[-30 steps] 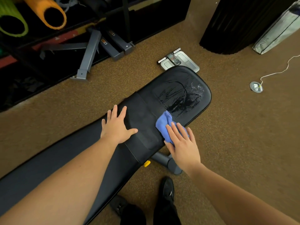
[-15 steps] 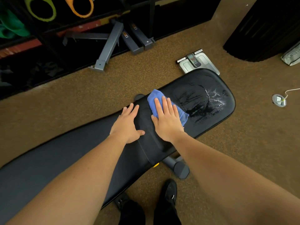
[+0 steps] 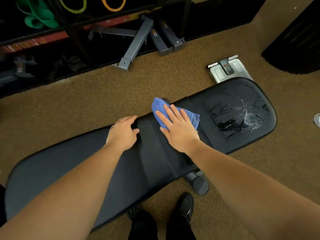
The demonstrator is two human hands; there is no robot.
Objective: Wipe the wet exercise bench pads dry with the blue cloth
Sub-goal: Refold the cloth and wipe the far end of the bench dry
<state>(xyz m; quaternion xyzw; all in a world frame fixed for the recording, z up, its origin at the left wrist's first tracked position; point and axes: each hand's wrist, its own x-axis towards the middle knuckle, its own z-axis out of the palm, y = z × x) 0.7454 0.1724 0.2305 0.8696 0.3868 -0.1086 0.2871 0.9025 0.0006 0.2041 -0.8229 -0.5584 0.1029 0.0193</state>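
A black exercise bench lies across the carpet. Its long back pad runs to the lower left, and its seat pad sits at the right with wet streaks and droplets glistening on it. My right hand presses flat on the blue cloth at the far edge of the bench, by the gap between the two pads. The cloth's far corner sticks out past the edge. My left hand rests flat on the back pad's far edge, fingers spread, holding nothing.
A grey bathroom scale lies on the carpet just beyond the seat pad. Grey metal frame parts and a dark rack with coloured foam rollers line the far side. My black shoes stand by the bench foot.
My right hand has slid the blue cloth from the near side of the seat pad across to the far edge, towards the gap. My left hand stayed on the back pad.
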